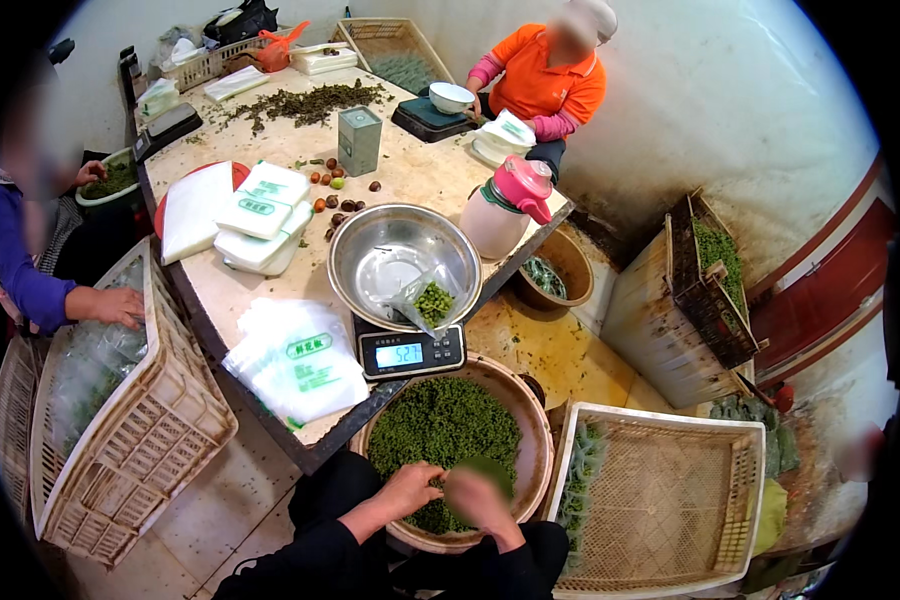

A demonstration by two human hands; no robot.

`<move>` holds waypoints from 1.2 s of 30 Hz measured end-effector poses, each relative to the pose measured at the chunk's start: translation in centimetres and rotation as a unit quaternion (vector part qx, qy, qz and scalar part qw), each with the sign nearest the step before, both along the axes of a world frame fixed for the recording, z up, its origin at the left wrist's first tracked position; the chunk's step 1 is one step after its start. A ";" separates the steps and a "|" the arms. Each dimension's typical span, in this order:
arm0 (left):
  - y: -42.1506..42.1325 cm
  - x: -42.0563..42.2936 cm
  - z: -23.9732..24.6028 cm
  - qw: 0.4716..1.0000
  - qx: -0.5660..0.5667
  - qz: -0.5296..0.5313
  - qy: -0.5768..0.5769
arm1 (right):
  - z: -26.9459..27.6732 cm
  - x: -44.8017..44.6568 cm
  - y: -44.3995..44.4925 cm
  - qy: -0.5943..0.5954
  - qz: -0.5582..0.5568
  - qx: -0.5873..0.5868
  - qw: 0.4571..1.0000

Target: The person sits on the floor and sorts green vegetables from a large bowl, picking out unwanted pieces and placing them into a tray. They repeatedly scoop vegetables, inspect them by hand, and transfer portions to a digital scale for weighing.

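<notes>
Both hands are low over a wide tub (544, 442) heaped with green peppercorns (442, 420). My left hand (411, 489) has its fingers drawn together just above them; whether something is pinched there is not visible. Close beside it is my right hand (481, 499), mostly blurred, so its fingers are hidden. On the table corner beyond, a digital scale (412, 351) with a lit display carries a steel bowl (375, 251). Inside the bowl lies a clear plastic bag (409, 300) with some green peppercorns (433, 304). Printed plastic bags (292, 360) are fanned out left of the scale.
A plastic crate (660, 487) at right has filled bags along its left side. Another crate (157, 420) stands at left, where a person (26, 240) reaches in. Across the table (262, 135) sits a person in orange (547, 82). A pink-lidded jug (506, 206) stands near the edge.
</notes>
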State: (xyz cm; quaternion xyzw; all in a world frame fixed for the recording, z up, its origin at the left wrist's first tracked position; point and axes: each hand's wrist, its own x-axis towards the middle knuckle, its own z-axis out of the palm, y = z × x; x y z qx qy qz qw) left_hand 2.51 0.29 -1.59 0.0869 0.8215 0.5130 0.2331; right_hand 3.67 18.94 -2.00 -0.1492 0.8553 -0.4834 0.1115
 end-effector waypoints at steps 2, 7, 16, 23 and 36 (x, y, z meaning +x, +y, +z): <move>0.8 1.7 -1.5 0.962 -0.157 0.116 0.193 | -0.6 -1.3 1.1 0.166 0.089 0.283 0.940; -0.1 0.6 0.5 0.983 -0.002 0.076 0.166 | 20.0 -10.4 -7.8 0.390 -0.016 0.109 0.914; -7.9 -4.4 17.1 0.843 -0.023 0.236 0.484 | 25.0 -16.6 -8.5 0.464 0.081 0.100 0.877; -9.2 -8.3 18.3 0.925 0.135 0.202 0.291 | 27.3 -12.4 -8.9 0.412 0.157 0.070 0.895; -7.6 -2.7 16.6 0.949 0.183 0.092 0.240 | 21.6 -9.1 -8.2 0.200 0.249 0.151 0.936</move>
